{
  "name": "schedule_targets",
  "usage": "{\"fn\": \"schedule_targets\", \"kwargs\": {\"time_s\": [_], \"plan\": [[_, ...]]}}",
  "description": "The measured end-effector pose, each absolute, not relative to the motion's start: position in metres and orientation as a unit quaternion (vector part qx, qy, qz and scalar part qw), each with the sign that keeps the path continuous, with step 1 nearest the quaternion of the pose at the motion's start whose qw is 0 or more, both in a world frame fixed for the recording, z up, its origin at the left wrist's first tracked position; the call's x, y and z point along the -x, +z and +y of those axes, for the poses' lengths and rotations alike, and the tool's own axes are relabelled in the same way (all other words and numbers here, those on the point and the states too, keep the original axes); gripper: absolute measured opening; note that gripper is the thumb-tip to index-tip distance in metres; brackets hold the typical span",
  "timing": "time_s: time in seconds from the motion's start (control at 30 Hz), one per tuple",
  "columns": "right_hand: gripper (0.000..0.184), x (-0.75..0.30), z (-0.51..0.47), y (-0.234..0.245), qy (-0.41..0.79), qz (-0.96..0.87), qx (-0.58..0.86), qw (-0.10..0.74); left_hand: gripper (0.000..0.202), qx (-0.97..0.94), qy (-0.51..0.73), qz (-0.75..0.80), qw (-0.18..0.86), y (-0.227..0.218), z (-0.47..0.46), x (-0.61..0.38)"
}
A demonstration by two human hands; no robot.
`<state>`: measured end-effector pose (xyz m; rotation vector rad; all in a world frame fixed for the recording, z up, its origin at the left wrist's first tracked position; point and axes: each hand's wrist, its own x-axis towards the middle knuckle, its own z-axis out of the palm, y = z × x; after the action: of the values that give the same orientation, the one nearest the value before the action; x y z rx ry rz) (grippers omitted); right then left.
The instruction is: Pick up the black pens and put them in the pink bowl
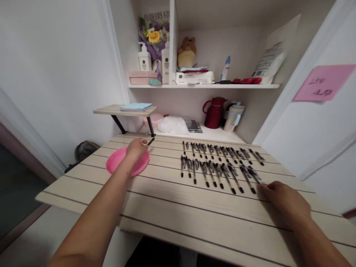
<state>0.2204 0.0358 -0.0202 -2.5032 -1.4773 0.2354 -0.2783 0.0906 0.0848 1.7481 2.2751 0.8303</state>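
Risk of disorder is judged highest at the near row, where the pens lie close together; a sideways drag by the right hand could knock neighbours askew. Loose pens could also roll, since nothing is seen to restrain them on the striped tabletop. At the left, a slack pinch could drop the black pen onto the tabletop, and a low forearm could catch the rim of the pink dish and shift it.

Position: the black pen is grasped in the fingertips of the left hand, its free end projecting forward and to the right, beyond the dish's far right edge. That hand is above the dish; whether wrist and rim touch cannot be told.

The right hand has its fingertips at the near end of the rightmost pen in the near row; whether they pinch it or merely touch it cannot be determined. The pens form 2 rows, both forward and to the left of that hand.
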Motion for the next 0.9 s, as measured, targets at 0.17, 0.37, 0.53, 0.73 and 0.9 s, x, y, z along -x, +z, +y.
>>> {"fn": "schedule_targets", "kwargs": {"time_s": [0.17,0.37,0.53,0.73,0.9], "plan": [[0.037,-0.232,0.045,-0.033,0.110,-0.507,0.845,0.126,0.014,-0.551,0.209,0.804,0.083,0.068,0.079,0.301],[0.028,-0.244,0.052,-0.049,0.106,-0.512,0.834,0.177,0.013,-0.532,0.185,0.822,0.083,0.054,0.068,0.305],[0.028,-0.244,0.050,-0.051,0.096,-0.524,0.826,0.186,0.018,-0.536,0.200,0.819,0.056,0.062,0.065,0.304],[0.034,-0.218,0.039,-0.022,0.036,-0.531,0.800,0.279,0.024,-0.605,0.456,0.630,0.169,0.069,0.062,0.234],[0.031,-0.152,0.023,-0.002,0.157,-0.588,0.677,0.413,0.034,-0.560,0.430,0.447,0.550,0.050,0.034,0.110]]}}
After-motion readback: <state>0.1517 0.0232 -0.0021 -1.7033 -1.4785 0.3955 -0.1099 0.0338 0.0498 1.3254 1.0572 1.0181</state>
